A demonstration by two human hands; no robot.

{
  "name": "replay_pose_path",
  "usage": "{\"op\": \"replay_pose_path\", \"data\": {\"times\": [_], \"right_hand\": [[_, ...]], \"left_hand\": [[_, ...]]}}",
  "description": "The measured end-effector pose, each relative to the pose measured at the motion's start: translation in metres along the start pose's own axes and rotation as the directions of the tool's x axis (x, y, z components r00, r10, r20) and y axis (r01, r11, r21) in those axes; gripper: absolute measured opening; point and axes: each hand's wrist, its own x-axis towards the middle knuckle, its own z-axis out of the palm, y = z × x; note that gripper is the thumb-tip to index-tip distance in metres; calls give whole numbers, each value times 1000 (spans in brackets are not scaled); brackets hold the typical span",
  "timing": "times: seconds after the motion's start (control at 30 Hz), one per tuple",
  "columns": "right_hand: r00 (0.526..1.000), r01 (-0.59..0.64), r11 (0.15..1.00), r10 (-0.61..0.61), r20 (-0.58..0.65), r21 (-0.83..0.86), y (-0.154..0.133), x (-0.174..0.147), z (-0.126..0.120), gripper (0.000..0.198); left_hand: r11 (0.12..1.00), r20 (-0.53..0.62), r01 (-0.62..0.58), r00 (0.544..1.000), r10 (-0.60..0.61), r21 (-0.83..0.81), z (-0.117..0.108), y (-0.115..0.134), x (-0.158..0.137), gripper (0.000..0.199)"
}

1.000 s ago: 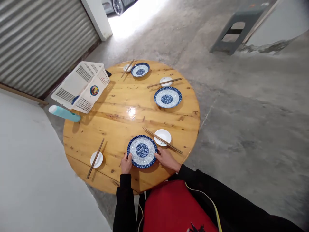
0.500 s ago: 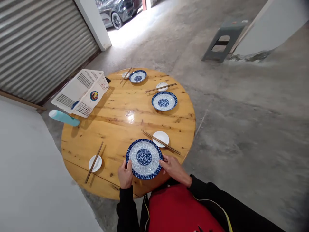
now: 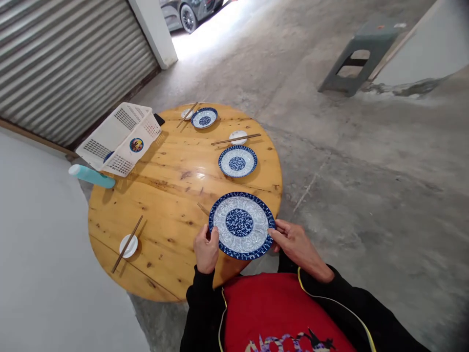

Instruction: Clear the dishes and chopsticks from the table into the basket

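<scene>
A large blue-and-white patterned plate (image 3: 240, 223) is held up over the near right edge of the table by both hands. My left hand (image 3: 206, 249) grips its left rim, thumb on top. Opposite it, my right hand (image 3: 297, 245) pinches the right rim with the fingers underneath. Only the tip of a pair of chopsticks (image 3: 202, 209) peeks out past the plate's left side; the rest is hidden beneath it. Beyond lies a second blue-and-white plate (image 3: 237, 162), with chopsticks across a small white dish (image 3: 238, 137) behind it.
The round wooden table (image 3: 164, 205) carries a third patterned plate (image 3: 204, 118), a white plastic basket (image 3: 120, 139), a turquoise bottle (image 3: 92, 176) and a black phone-like object (image 3: 159, 119). Chopsticks rest on a small dish (image 3: 129, 246) at left. A grey stool (image 3: 361, 58) stands beyond.
Both hands have raised the plate closer to the camera and shifted it right. It now covers the small white dish and most of the chopsticks that were visible behind it.
</scene>
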Motion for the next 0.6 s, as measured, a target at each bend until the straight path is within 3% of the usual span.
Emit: {"op": "replay_pose_path", "data": {"times": [0.2,0.33,0.47,0.6], "right_hand": [[993,41,997,-34,115,-60,-1,43,-123,27],[978,72,981,-33,207,-181,-3,73,-185,27],[955,127,958,-49,291,-256,-8,108,-213,29],[933,174,955,-81,351,-242,-13,145,-216,30]], "left_hand": [[989,-71,117,990,-123,-86,99,71,-14,32],[967,-90,196,973,-212,-161,153,107,-18,28],[950,-141,279,944,-298,-144,180,130,-10,24],[943,-205,313,921,-330,-111,185,142,13,24]]}}
